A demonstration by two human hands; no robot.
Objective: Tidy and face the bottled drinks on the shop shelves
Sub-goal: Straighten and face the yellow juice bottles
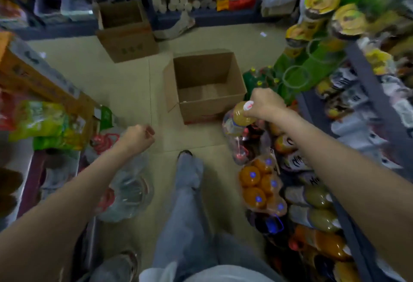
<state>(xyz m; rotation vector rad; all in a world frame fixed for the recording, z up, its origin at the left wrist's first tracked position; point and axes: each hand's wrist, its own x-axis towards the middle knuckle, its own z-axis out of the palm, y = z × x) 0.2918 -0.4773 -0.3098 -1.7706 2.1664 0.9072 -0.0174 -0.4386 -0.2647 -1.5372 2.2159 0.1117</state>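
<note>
View from above of a person standing in a narrow shop aisle, both bare arms stretched forward. The right hand (266, 103) is curled over the top of a bottle of pale yellow drink (240, 117), gripping it by the neck just below its white cap; the bottle hangs tilted beneath the fist, above a crowd of other bottles on the floor beside the shelving. Just below that hand, nearer the person, lies a shrink-wrapped pack of orange drinks with blue caps (260, 183), and further down the same side more loose bottles, olive green and orange, too blurred to count. Beyond the right hand stand green bottles with yellow caps (261, 78). The left hand (139, 135) is closed into a loose fist over the floor; whether it holds anything cannot be told. Under the left forearm sits crumpled clear plastic wrap (127, 194). Between and ahead of the hands an open, empty cardboard box (205, 85) rests on the tiled floor (125, 85), with a second open box (126, 31) further off. The person's jeans-clad leg (187, 183) steps forward between the arms
</note>
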